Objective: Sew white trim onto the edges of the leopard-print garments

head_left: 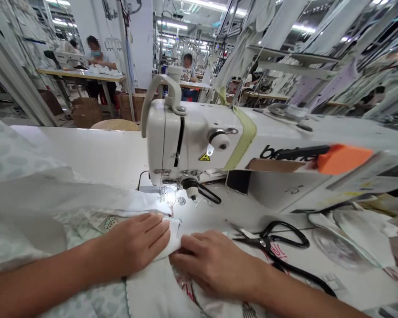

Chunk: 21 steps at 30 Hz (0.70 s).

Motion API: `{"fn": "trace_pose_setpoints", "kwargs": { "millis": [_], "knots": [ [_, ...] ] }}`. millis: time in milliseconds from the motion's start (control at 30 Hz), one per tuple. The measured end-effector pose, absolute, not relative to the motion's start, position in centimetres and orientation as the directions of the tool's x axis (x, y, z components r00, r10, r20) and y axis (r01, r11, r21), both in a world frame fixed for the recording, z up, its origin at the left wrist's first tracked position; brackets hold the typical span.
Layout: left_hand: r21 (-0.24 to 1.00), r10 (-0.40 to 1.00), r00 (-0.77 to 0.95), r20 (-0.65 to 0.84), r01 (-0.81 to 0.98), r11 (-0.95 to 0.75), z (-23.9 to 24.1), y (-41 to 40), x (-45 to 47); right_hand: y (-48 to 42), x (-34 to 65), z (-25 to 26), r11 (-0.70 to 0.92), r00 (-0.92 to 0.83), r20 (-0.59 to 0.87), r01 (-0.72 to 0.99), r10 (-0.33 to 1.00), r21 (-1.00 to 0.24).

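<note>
Head view: the worktop [112, 145] carries a white Brother sewing machine [195, 132], whose arm extends toward the right edge. The needle area [164, 194] is lit. A white fabric with pale green print [82, 225] covers the near left part of the worktop, and its white folded strip [175, 232] lies just in front of the needle area. The left hand [137, 243] rests palm down on the fabric, fingers together and fingertips at the strip; whether it grips cannot be told, since the thumb is hidden. The right hand [212, 265] has bent fingers and grasps the right end of the strip between thumb and forefinger. Black-handled scissors [265, 243] lie right of the right hand, blades directed left. White fabric scraps [361, 229] are heaped near the right edge of the worktop. A yellow-green band [243, 137] wraps the machine arm; an orange piece [345, 158] is attached farther right. Beyond the far edge stand a round stool [115, 125] and a cardboard box [86, 112]; a masked co-worker [97, 57] sits at another sewing table.
</note>
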State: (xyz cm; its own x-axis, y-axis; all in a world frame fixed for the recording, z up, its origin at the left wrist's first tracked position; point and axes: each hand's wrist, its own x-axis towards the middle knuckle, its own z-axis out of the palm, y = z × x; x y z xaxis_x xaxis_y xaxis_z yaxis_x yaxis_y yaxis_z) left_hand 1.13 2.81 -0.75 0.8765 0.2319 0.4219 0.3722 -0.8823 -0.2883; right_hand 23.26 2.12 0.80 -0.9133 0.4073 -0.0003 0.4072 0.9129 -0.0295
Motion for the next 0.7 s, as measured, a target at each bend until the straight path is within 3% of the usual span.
{"fn": "trace_pose_setpoints", "kwargs": {
  "millis": [167, 267, 367, 500, 600, 700],
  "knots": [
    [-0.272, 0.368, 0.835, 0.409, 0.496, -0.825, -0.1, 3.8, 0.3, 2.2, 23.3, 0.3, 0.915, -0.916, 0.011, 0.401, 0.402, -0.043],
    [-0.243, 0.370, 0.831, 0.416, 0.494, -0.835, 0.3, 4.4, -0.1, 2.2, 23.2, 0.6, 0.908, -0.911, 0.009, 0.409, 0.412, -0.094],
    [-0.172, 0.333, 0.821, 0.463, 0.452, -0.876, -0.3, 4.6, -0.2, 3.1, 22.7, 0.8, 0.818, -0.813, 0.106, 0.557, 0.572, -0.144],
    [-0.035, 0.434, 0.775, 0.460, 0.504, -0.863, -1.5, 4.6, -0.6, 6.0, 21.1, 0.1, 0.491, -0.439, 0.248, 0.846, 0.863, -0.209],
    [0.027, 0.484, 0.750, 0.451, 0.531, -0.847, -1.9, 4.8, -0.8, 7.8, 19.7, -0.9, 0.365, -0.316, 0.201, 0.884, 0.927, -0.292],
    [0.012, 0.455, 0.741, 0.493, 0.517, -0.856, -1.8, 5.1, -0.8, 8.1, 18.9, -1.6, 0.362, -0.312, 0.198, 0.874, 0.929, -0.323]
  ]
}}
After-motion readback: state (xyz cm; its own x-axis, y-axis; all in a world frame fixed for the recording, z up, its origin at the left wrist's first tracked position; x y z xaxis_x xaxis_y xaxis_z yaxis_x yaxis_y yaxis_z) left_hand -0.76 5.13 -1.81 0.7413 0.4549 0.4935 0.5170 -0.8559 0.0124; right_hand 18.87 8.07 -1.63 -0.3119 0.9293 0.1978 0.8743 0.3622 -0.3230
